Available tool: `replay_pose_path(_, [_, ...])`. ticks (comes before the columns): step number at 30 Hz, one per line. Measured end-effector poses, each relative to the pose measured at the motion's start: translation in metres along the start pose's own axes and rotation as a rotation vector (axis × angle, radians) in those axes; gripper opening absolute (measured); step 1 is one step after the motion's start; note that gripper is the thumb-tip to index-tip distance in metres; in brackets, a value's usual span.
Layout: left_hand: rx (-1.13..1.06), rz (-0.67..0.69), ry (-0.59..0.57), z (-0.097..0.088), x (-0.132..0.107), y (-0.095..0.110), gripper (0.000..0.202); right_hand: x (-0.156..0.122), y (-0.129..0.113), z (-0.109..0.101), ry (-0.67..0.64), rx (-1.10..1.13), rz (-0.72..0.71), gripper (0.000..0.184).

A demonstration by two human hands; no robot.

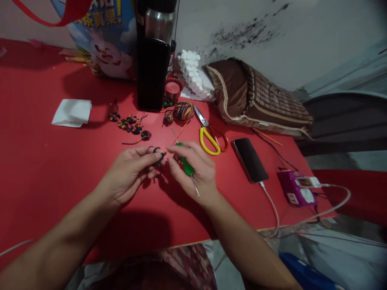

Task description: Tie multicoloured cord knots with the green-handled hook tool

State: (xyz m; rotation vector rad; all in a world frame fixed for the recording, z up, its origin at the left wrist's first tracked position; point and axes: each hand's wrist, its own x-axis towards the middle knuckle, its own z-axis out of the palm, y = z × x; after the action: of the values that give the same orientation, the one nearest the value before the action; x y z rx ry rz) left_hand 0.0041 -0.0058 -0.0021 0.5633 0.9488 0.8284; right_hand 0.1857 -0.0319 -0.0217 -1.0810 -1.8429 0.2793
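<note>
Pinched in my left hand [128, 171] is a small piece of dark yarn crochet [159, 160], with loops standing above the fingers and a loose end hanging below. My right hand [199, 167] grips a crochet hook [186, 161] by its green handle; thin metal shafts stick out at both ends. The right fingertips are close to the yarn piece. A strand runs from near them towards a multicoloured yarn ball [184, 111]. Beside it lies a smaller yarn ball [168, 118]. Several small crocheted pieces [130, 125] lie beyond my left hand. Scissors [209, 141] with yellow and red handles rest beyond my right hand.
A black phone-like slab [152, 74] stands upright before a bottle [159, 24]. Nearby are a printed bag [105, 44], a red cup [173, 88] and folded paper [71, 112]. Rightward lie a brown cushion [263, 94], a cabled phone [249, 160] and a purple box [292, 189].
</note>
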Motion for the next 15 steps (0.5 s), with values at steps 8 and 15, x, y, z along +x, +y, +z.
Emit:
replay_pose_path(8, [0.258,0.201,0.095,0.0054,-0.0073,-0.0077,0.014,-0.0042,-0.0029,0.0025,-0.037,-0.174,-0.074,0.019])
replay_pose_path(15, [0.317,0.236,0.123,0.0084,-0.0089,-0.0115,0.010,-0.0032,-0.0045,0.0023,-0.024,-0.342,-0.149,0.009])
